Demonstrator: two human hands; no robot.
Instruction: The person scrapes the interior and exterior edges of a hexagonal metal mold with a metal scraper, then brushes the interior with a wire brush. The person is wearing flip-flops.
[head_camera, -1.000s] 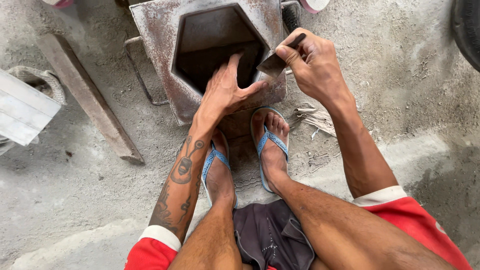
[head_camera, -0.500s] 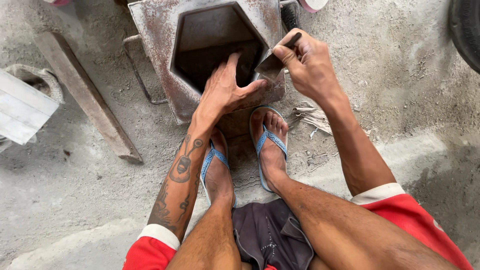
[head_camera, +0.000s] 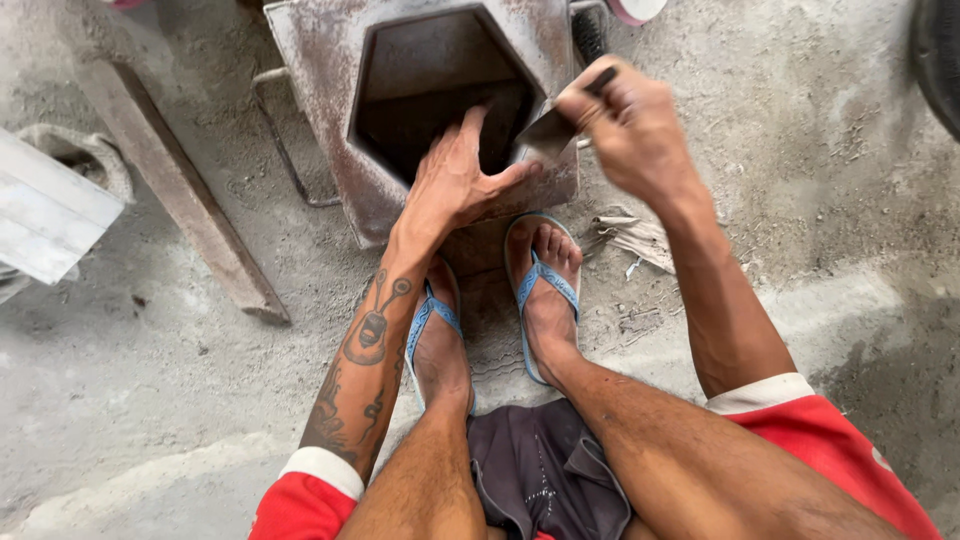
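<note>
A rusty metal mould (head_camera: 330, 90) with a hexagonal opening (head_camera: 440, 90) stands on the concrete floor in front of my feet. My left hand (head_camera: 455, 180) lies flat on the mould's near rim, fingers spread and reaching over the edge of the opening. My right hand (head_camera: 625, 125) is closed on a small flat-bladed scraper (head_camera: 550, 130) with a dark handle. Its blade touches the right inner edge of the opening. The hand is slightly blurred.
A long metal bar (head_camera: 185, 200) lies diagonally at the left. A pale flat board (head_camera: 45, 215) sits at the far left edge. Crumpled scrap (head_camera: 635, 235) lies beside my right foot. My feet in blue flip-flops (head_camera: 540, 280) rest against the mould.
My right hand with the scraper has shifted slightly left and down along the mould's right edge. The left hand has stayed pressed on the rim.
</note>
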